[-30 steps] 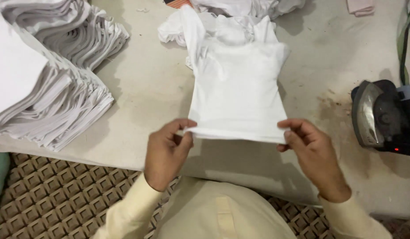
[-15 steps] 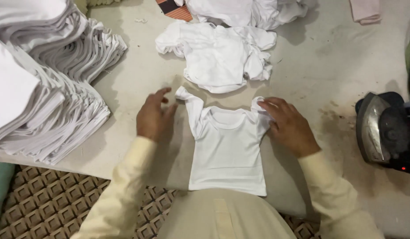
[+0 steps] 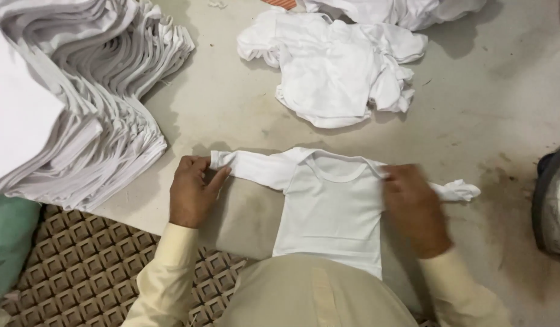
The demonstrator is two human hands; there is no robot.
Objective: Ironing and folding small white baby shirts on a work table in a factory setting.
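Note:
A small white long-sleeved baby shirt [image 3: 331, 209] lies flat on the grey table, neck away from me. My left hand [image 3: 192, 191] pinches the cuff of its left sleeve, which is stretched out straight. My right hand [image 3: 413, 206], blurred, rests on the right shoulder and sleeve; the crumpled right cuff [image 3: 458, 191] sticks out past my fingers. The shirt's hem lies at the table's near edge against my cream-coloured clothing.
A tall stack of folded white garments [image 3: 80, 103] fills the left. A loose heap of white shirts [image 3: 334, 66] lies at the back centre. An iron [image 3: 552, 206] stands at the right edge. The worn table top [image 3: 231, 109] is stained; a patterned floor shows below left.
The shirt, first held up by its hem, was laid flat. My hands moved from its shoulders outward, and the left sleeve is now pulled out straight.

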